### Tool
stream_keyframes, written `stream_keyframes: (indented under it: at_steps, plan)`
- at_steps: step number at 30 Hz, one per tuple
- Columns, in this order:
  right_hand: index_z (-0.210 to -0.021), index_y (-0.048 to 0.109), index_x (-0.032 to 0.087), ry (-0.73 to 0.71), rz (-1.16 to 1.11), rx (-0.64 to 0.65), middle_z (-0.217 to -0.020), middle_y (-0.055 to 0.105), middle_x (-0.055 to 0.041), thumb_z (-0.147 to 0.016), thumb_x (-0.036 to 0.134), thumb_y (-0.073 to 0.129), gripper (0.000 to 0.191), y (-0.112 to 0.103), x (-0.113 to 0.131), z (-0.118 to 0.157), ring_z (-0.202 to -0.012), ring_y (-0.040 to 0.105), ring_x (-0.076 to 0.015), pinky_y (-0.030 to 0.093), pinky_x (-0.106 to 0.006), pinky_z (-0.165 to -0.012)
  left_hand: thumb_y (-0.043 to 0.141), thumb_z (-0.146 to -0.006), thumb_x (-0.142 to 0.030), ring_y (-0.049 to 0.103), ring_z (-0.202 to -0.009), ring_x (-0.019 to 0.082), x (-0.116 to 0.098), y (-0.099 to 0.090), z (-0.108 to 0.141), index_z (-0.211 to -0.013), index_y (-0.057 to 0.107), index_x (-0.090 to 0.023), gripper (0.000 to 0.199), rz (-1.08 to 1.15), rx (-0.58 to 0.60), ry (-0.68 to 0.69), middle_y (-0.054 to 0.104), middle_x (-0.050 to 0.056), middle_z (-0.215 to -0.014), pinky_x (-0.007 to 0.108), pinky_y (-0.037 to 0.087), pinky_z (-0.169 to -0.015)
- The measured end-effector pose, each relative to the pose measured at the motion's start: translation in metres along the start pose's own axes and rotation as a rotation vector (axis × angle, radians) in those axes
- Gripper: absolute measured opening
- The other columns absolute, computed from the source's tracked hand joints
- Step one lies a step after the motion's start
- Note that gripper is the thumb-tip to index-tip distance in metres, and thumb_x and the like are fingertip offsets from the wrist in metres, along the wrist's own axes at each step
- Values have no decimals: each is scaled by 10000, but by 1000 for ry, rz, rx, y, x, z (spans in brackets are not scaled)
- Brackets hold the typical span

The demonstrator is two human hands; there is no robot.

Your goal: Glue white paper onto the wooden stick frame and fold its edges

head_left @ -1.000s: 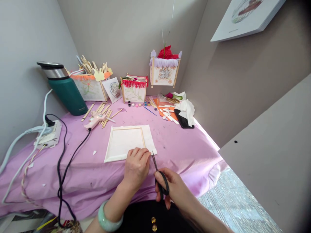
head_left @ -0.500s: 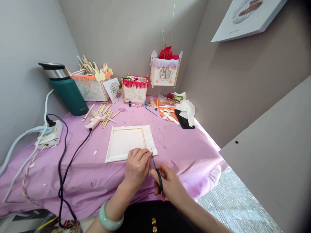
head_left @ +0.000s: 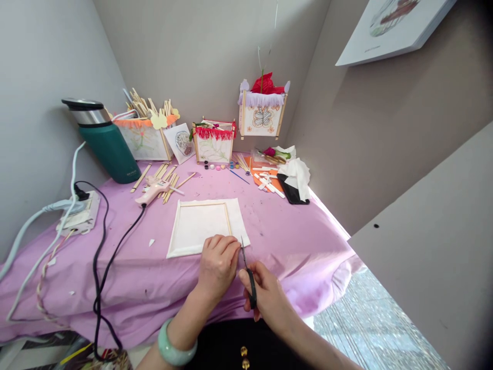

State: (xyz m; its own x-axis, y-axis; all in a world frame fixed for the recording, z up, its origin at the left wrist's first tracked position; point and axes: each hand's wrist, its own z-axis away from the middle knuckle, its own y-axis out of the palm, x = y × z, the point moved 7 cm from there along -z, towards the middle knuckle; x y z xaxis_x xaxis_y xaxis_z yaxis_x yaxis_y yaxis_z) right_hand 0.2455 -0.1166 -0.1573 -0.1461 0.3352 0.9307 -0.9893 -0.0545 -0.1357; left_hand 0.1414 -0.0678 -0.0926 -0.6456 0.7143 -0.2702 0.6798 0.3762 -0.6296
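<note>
A white sheet (head_left: 239, 221) lies on the purple cloth, with a thin wooden stick frame (head_left: 202, 205) on top of it. My left hand (head_left: 219, 259) pinches the sheet's near edge, close to its front right corner, and covers part of the frame. My right hand (head_left: 265, 293) grips scissors (head_left: 251, 289) by their black handles. The scissor blades point away from me and touch the sheet's near edge beside my left fingertips. How far the blades are apart is too small to tell.
At the left are a pink glue gun (head_left: 154, 190) on wooden sticks, a green tumbler (head_left: 110, 151) and a power strip (head_left: 82, 216) with trailing cords. Decorated boxes (head_left: 213, 146) stand at the back. A black phone (head_left: 293, 191) lies under tissue at the right.
</note>
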Motion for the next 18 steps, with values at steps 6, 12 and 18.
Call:
stream_keyframes:
  at_steps: [6,12,18]
  plan:
    - [-962,481,199,-2,23,-3,-609,529,46,-861,572,508,387,-1,-1,1,-472,566,-120,382,-195,-371,497,-889,-128,544,-806,190,1,1,0,-871,617,-177,131,-5,8,-4,672,50,-889,364,411,-727]
    - [-921,483,203,-25,55,-44,-574,492,67,-875,524,514,327,-1,-2,1,-450,531,-97,389,-197,-406,498,-892,-132,542,-810,190,1,2,0,-869,618,-174,129,-10,13,-8,672,51,-892,363,409,-729]
    - [-901,486,199,-41,84,-49,-536,457,79,-864,499,543,308,-4,-1,0,-412,484,-85,373,-190,-374,494,-894,-134,543,-806,189,0,1,-1,-862,616,-177,134,-10,13,-10,672,51,-885,363,406,-729]
